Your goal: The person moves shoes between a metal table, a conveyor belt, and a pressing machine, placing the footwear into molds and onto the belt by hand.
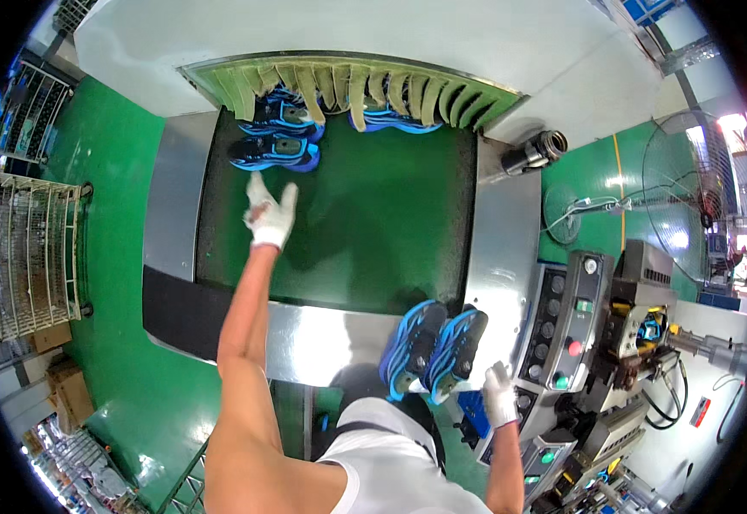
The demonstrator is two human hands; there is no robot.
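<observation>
From the head view, we look down on a person in a white sleeveless top at a green conveyor belt (365,231) framed in metal. The gloved left hand (271,220) is stretched over the belt, fingers open and spread, its tips just short of or against a blue-and-black shoe (272,152); we cannot tell which. Behind that shoe we see more blue footwear (283,111) partly beneath a curtain of green strips (335,86), with further blue shoes (395,120) under the strips to the right. A matching pair of shoes (425,343) sits at the belt's near right corner, by the metal border (313,343). Just beside it is the gloved right hand (501,401); its fingers look partly bent, but we cannot tell whether they grip anything. To the right we find a control panel (566,330); at left, a wire rack (31,257) stands on green floor (125,257).
</observation>
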